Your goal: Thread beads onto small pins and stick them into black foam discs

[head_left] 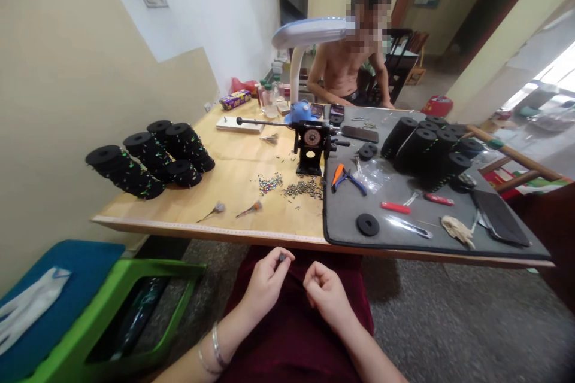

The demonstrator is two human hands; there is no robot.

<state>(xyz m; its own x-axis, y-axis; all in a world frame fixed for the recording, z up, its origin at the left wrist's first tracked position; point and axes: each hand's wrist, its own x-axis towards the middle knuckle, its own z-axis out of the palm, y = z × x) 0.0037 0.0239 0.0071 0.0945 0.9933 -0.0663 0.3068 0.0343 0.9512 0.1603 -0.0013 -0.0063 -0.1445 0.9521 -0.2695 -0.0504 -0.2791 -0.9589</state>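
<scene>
Above my lap, in front of the table edge, my left hand (268, 278) pinches a small dark object (282, 257), too small to name. My right hand (324, 290) is a little to the right, fingers curled together; whatever it holds, if anything, is hidden. The two hands are apart. Beyond them on the wooden table (166, 215) lie two small brush-like bundles (218, 208), a pile of coloured beads (270, 183) and a pile of small metal pieces (303, 188). A black winding device (311, 146) with a dial stands behind the piles.
Stacked black foam spools (142, 146) stand at the left, more black spools (422, 143) at the right. The grey mat (345, 215) bears pliers (349, 181), red-handled tools (395, 207) and a black disc (368, 224). A person (345, 69) sits across, behind a lamp (312, 33). A green stool (81, 323) is left.
</scene>
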